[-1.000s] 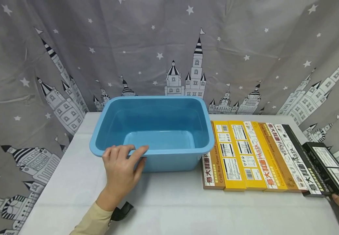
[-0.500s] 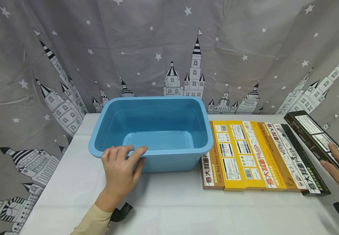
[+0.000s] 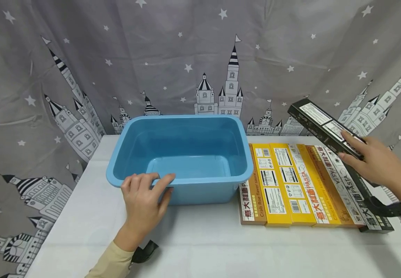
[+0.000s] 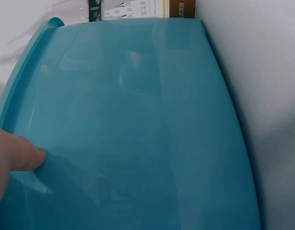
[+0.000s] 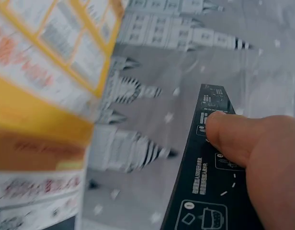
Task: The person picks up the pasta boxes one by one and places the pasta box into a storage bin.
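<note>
A light blue plastic basin [image 3: 200, 191] stands on the white table, its inside bare. My left hand [image 3: 142, 204] grips its front rim near the left corner, fingers over the edge and thumb [image 4: 28, 152] against the outer wall. In my right hand [image 3: 374, 160] is a long black pasta box [image 3: 325, 125], pinched near its close end and raised above the row of boxes, tilted with its far end toward the upper left. The right wrist view shows the thumb pressed along the black box [image 5: 212, 182].
Right of the basin lies a row of pasta boxes [image 3: 294, 193], side by side: brown, yellow, and one black box [image 3: 377, 224] at the right end. A grey castle-print curtain [image 3: 172, 58] hangs behind the table [image 3: 221, 247].
My right hand has lifted the black pasta box from the table's right end and carried it left and up over the row. The left hand stays on the basin rim.
</note>
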A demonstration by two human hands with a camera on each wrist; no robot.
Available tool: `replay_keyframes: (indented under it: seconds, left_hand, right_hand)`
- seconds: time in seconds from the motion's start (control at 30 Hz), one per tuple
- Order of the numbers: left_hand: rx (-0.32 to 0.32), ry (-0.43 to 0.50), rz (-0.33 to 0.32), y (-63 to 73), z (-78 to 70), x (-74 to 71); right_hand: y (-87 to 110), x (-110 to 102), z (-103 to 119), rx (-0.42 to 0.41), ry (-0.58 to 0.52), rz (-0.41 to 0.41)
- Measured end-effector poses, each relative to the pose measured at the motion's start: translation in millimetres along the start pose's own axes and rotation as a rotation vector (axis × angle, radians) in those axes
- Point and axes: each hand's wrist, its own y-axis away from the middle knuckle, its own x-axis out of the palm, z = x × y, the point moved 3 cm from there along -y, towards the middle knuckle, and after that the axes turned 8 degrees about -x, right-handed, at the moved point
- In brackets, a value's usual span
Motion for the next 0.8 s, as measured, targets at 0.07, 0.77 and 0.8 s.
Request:
replay_keyframes:
  seconds: [0.07,0.77,0.8]
  left_hand:
    - [0.000,0.000,-0.001,0.3,0.2,-0.1]
    - [0.007,-0.011,0.003,-0.8,-0.9,-1.0]
    - [0.007,-0.010,0.003,-0.9,-0.8,-0.8]
  right_hand:
    - [-14.0,-7.3,10.2,-0.043,-0.029,0.007]
    - [-103.2,-54.1,134.9,-0.354,-0.107,0.121]
    - [-105.7,-54.5,140.3,-0.368,-0.110,0.129]
